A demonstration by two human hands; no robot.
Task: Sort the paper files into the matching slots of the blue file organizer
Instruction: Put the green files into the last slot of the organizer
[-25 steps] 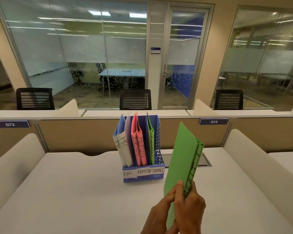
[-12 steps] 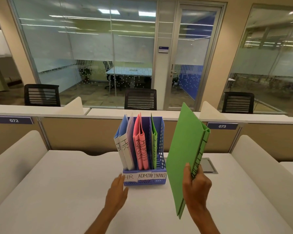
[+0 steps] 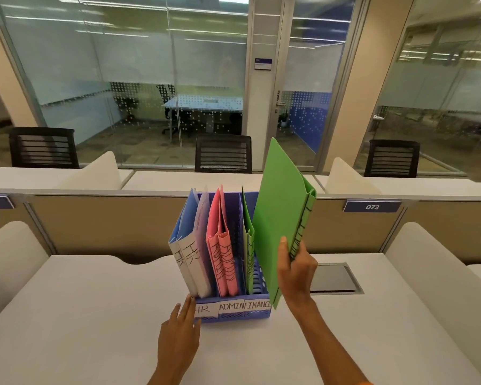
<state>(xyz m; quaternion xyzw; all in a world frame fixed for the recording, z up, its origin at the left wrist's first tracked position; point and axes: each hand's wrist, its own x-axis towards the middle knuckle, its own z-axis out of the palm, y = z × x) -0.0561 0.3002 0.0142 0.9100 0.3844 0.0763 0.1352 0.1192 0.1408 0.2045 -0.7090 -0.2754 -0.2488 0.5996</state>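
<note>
head view: a blue organizer is seen standing on a white desk, its front strip labelled hr, admin and finance from left to right. two files with blue and lilac covers are stood in the left slot, with hr written on their white spines. two pink files marked admin are stood in the middle slot. one green file is stood in the right slot.

a second green file, the held file, is gripped by the right hand: the thumb is pressed on its front cover and the fingers are wrapped round its spine edge. it is held upright, tilted slightly to the right, at the organizer's right side, its lower corner level with the front right corner of the organizer. whether that corner is inside the finance slot or just outside cannot be told. black writing is seen on its spine but cannot be read.

the left hand is laid flat with fingers straight and together, the fingertips touching the organizer's front left corner by the hr label; nothing is gripped.

a dark hatch is set into the desk to the right of the right hand.
</note>
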